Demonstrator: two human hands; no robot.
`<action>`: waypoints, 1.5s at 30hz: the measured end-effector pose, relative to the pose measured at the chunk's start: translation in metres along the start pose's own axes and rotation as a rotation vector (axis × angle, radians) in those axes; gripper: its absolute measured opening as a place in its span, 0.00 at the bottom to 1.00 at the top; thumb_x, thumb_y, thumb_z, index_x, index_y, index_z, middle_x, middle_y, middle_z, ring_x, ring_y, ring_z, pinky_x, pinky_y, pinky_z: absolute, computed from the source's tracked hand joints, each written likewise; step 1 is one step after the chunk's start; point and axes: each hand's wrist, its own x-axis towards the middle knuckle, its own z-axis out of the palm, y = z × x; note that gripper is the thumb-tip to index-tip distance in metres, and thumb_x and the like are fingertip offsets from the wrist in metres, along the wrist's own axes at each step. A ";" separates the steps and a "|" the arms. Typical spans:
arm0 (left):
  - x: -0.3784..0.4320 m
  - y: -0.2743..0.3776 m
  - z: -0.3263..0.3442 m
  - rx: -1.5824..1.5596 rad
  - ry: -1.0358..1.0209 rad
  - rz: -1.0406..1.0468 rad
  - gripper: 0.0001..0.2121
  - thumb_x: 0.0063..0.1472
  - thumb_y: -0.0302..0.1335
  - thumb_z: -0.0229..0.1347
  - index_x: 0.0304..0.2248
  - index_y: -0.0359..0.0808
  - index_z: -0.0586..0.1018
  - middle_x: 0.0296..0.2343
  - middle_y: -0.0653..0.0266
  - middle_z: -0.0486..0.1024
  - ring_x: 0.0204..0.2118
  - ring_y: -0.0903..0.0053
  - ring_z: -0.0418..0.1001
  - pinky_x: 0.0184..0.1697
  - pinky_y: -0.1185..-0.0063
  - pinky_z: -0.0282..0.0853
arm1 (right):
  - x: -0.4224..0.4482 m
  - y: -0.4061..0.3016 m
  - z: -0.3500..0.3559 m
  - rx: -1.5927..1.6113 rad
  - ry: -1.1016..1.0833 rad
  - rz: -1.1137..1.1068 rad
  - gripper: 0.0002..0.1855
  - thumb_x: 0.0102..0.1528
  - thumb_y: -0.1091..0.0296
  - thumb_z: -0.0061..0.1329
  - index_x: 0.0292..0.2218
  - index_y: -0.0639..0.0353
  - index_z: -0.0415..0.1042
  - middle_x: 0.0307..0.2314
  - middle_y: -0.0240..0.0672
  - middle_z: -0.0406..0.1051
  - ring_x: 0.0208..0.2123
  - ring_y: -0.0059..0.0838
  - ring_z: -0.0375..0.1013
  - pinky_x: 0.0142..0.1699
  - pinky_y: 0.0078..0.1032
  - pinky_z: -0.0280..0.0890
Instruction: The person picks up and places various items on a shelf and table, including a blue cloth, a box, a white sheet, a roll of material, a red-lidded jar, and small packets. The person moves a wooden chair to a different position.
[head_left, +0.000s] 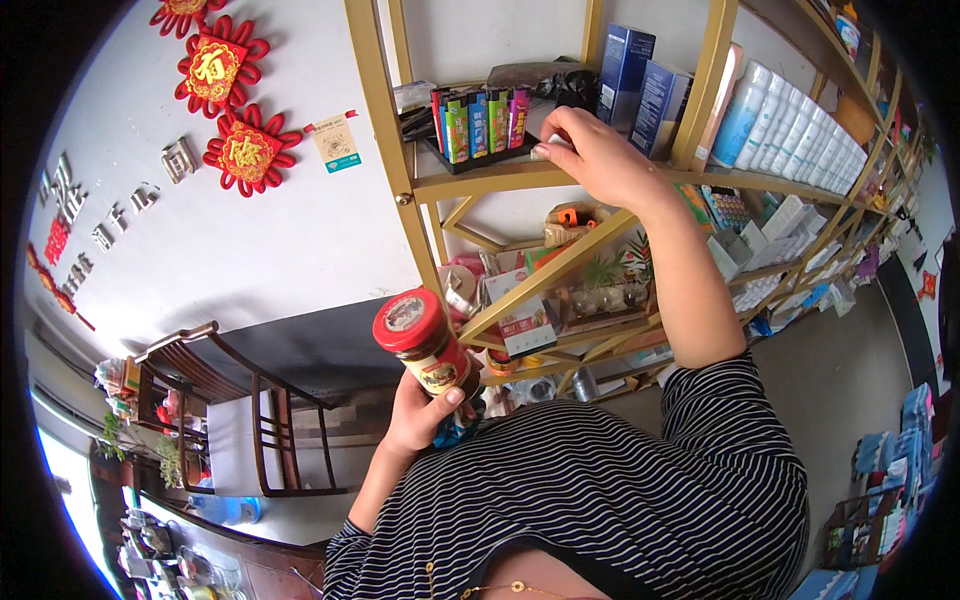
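My left hand (424, 409) grips a glass jar with a red lid (409, 319) and a picture label, held tilted in front of my body. Blue patterned cloth (457, 429) shows below the jar, beside that hand. My right hand (581, 150) reaches up to the shelf edge, with a small white item (556, 141) between thumb and fingers; what it is I cannot tell. Just left of those fingers, a black tray (480, 163) on the shelf holds several colourful lighters (478, 126). Behind the hand lies a crumpled black plastic bag (574, 88).
Blue boxes (624, 79) and a row of white bottles (795, 131) stand on the gold metal shelf frame (510, 180). Lower shelves hold plants, boxes and a white packet (521, 311). A dark wooden chair (262, 435) stands at the left by the wall.
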 end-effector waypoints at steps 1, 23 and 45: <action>-0.001 0.001 0.001 -0.003 0.001 -0.010 0.36 0.54 0.42 0.61 0.53 0.28 0.60 0.44 0.52 0.71 0.38 0.72 0.73 0.28 0.79 0.74 | 0.000 0.002 0.000 0.009 0.013 -0.029 0.12 0.59 0.64 0.48 0.38 0.62 0.63 0.32 0.39 0.67 0.34 0.32 0.67 0.41 0.27 0.63; -0.006 0.003 0.010 0.064 0.093 0.026 0.34 0.56 0.41 0.60 0.54 0.28 0.60 0.44 0.54 0.71 0.41 0.72 0.73 0.32 0.79 0.75 | 0.006 -0.003 -0.009 0.171 -0.056 -0.068 0.13 0.55 0.63 0.54 0.31 0.64 0.68 0.23 0.39 0.70 0.24 0.28 0.66 0.31 0.26 0.62; -0.017 0.005 0.011 -0.001 0.169 -0.013 0.33 0.54 0.43 0.60 0.52 0.30 0.62 0.42 0.54 0.72 0.41 0.71 0.73 0.31 0.79 0.74 | -0.002 -0.003 0.006 0.011 0.192 -0.230 0.12 0.56 0.63 0.49 0.29 0.63 0.67 0.25 0.40 0.68 0.30 0.45 0.68 0.35 0.36 0.63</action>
